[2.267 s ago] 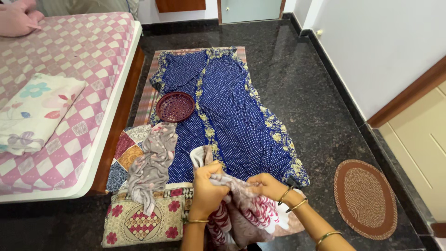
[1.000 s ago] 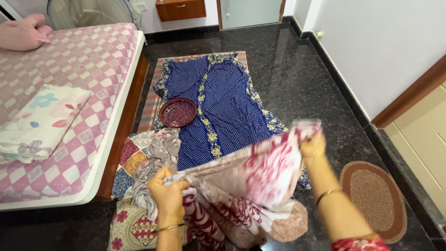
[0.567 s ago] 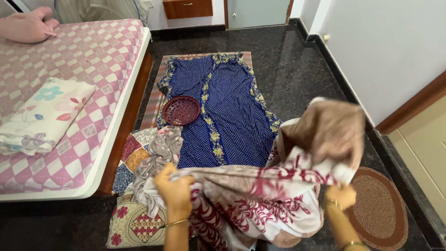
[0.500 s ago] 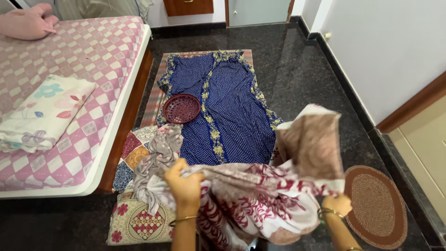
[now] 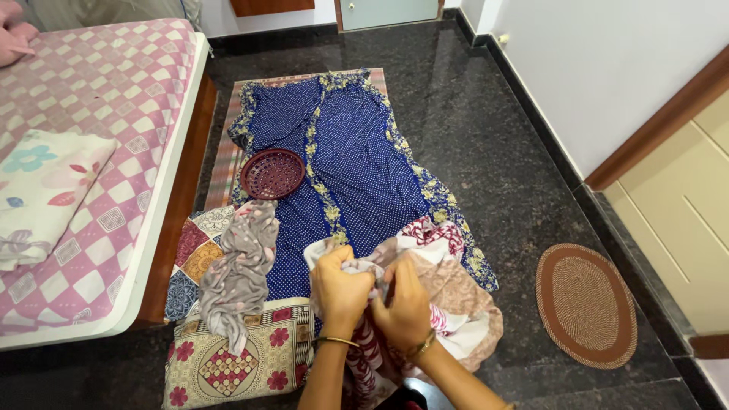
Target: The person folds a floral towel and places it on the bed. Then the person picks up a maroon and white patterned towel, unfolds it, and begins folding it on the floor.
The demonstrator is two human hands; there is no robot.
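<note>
The hands [image 5: 372,292] have come together, bunched red-patterned cloth [image 5: 448,296] hiding fingertips.

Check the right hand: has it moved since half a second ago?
Yes. The right hand was out near the round brown mat; it has come in leftward, away from the mat, and meets the left hand on the red-and-white cloth.

1. A blue polka-dotted garment [image 5: 357,163] with a yellow floral border lies spread flat on a dark stone floor [image 5: 486,129].
2. A round maroon basket [image 5: 272,173] sits on the garment's left side.
3. A grey printed cloth [image 5: 237,273] drapes over patchwork fabrics [image 5: 220,364].
4. A pink checked bed [image 5: 99,137] holds a folded floral sheet [image 5: 42,193].
5. An oval woven mat [image 5: 585,304] lies near the wall.
</note>
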